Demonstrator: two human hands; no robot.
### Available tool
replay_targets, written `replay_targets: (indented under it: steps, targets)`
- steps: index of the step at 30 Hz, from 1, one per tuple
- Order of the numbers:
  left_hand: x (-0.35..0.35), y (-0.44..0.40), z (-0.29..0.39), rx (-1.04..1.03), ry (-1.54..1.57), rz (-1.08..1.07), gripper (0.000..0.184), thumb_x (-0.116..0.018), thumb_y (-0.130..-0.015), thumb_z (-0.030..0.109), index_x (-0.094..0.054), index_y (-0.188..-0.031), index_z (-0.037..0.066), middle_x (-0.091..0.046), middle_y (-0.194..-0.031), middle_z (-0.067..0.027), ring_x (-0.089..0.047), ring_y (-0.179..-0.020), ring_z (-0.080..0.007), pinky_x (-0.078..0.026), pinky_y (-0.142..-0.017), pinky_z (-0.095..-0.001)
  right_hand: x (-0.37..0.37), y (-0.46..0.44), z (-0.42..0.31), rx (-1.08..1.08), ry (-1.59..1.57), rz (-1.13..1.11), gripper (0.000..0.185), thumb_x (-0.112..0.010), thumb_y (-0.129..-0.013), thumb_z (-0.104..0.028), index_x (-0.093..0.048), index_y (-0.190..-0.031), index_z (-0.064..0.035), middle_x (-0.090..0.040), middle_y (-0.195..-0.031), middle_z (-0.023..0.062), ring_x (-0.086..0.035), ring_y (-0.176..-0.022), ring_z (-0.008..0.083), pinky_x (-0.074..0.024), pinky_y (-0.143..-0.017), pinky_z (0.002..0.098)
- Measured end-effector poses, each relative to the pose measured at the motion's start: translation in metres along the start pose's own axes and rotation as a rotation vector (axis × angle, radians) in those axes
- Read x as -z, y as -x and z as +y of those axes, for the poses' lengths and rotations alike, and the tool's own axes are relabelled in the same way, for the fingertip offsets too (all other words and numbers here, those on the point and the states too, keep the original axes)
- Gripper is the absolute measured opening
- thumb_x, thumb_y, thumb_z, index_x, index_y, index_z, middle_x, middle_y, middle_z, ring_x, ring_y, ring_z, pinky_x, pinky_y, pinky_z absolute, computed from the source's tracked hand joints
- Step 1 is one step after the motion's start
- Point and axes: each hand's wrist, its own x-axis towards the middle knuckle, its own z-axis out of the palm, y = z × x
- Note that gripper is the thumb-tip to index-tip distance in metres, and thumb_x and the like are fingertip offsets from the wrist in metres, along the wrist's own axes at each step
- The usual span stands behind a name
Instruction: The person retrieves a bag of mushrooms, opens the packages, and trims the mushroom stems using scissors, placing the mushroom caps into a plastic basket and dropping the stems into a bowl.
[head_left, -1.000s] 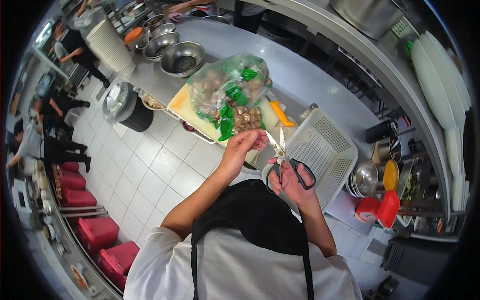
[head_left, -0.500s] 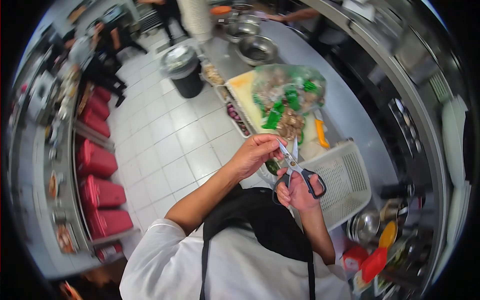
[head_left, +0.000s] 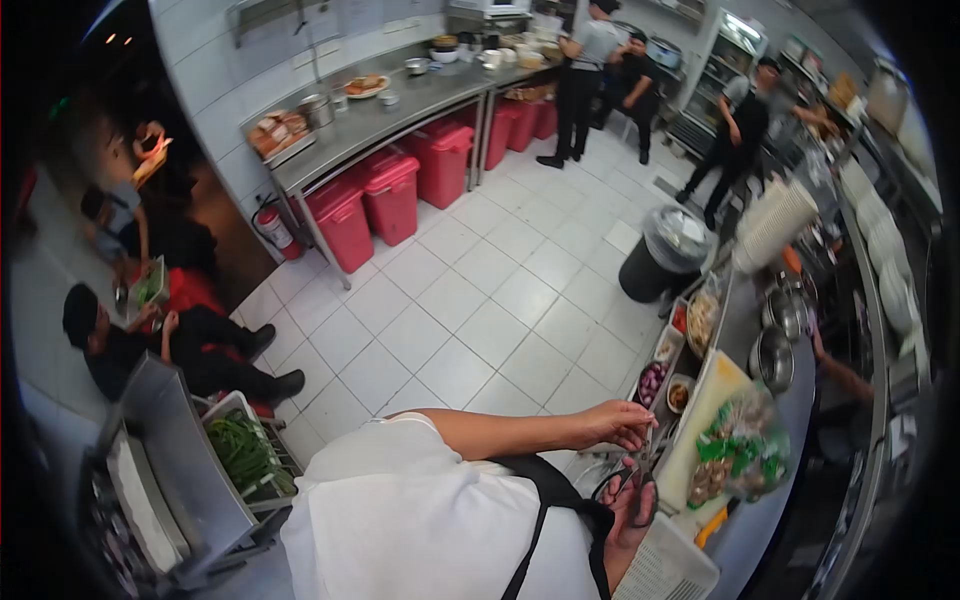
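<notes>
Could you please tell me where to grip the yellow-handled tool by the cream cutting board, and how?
I'd pinch the slim yellow handle across its width, from above and the bare metal counter side: it lies uncovered and narrow. Its other end isn't clear.

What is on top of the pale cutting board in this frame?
On the cutting board sits a clear-and-green plastic bag, with brown mushrooms at its near end. The board's surface beneath them is covered, and the green patches hide some of the bag's contents.
</notes>
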Motion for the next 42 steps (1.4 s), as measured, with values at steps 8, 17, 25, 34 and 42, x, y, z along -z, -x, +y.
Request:
replay_targets:
  steps: [8, 17, 25, 34, 42]
  targets:
    - [0.057, 0.081, 0.053, -0.088, -0.156, 0.232, 0.045, -0.053, -0.106, 0.038, -0.061, -0.131, 0.002, -0.071, -0.121, -0.0110, -0.069, -0.107, -0.0169, -0.054, -0.097, -0.0328, -0.057, -0.064, 0.057, 0.007, 0.649, 0.157, 0.050, -0.076, -0.088, -0.007, -0.059, -0.135, -0.0015, -0.067, -0.085, 0.0010, -0.060, -0.065, 0.0067, -0.0473, -0.054, 0.0227]
    - [0.120, 0.182, 0.084, -0.147, -0.215, 0.377, 0.044, -0.053, -0.106, 0.035, -0.061, -0.132, 0.000, -0.072, -0.119, -0.0125, -0.068, -0.110, -0.0179, -0.054, -0.096, -0.0317, -0.150, -0.087, 0.092, 0.222, 0.911, -0.027, 0.046, -0.082, -0.085, -0.011, -0.066, -0.126, -0.0010, -0.068, -0.081, 0.0008, -0.057, -0.067, 0.0044, -0.0466, -0.061, 0.0222]
    - [0.147, 0.236, 0.093, -0.230, -0.038, 0.378, 0.036, -0.057, -0.105, 0.030, -0.065, -0.124, 0.000, -0.072, -0.109, -0.0106, -0.068, -0.099, -0.0158, -0.055, -0.091, -0.0316, -0.193, -0.097, 0.111, -0.234, 0.430, -0.178, 0.051, -0.082, -0.086, -0.013, -0.063, -0.132, -0.0031, -0.066, -0.080, 0.0012, -0.057, -0.060, 0.0079, -0.0463, -0.054, 0.0248]
    - [0.164, 0.255, 0.092, -0.318, 0.309, 0.280, 0.024, -0.065, -0.101, 0.020, -0.065, -0.117, 0.002, -0.070, -0.102, -0.0081, -0.066, -0.087, -0.0176, -0.054, -0.083, -0.0309, -0.221, -0.107, 0.123, -0.489, -0.255, -0.757, 0.087, -0.045, -0.097, -0.070, -0.038, -0.152, -0.0022, -0.052, -0.102, 0.0071, -0.055, -0.092, 0.0165, -0.0479, -0.084, 0.0321]
    - [0.177, 0.249, 0.083, -0.370, 0.424, 0.289, 0.020, -0.071, -0.096, 0.016, -0.067, -0.111, 0.004, -0.072, -0.100, -0.0104, -0.067, -0.084, -0.0190, -0.049, -0.062, -0.0287, -0.223, -0.112, 0.130, -0.506, -0.262, -0.693, 0.091, -0.047, -0.095, -0.072, -0.036, -0.154, -0.0023, -0.052, -0.099, 0.0061, -0.054, -0.086, 0.0174, -0.0476, -0.085, 0.0343]
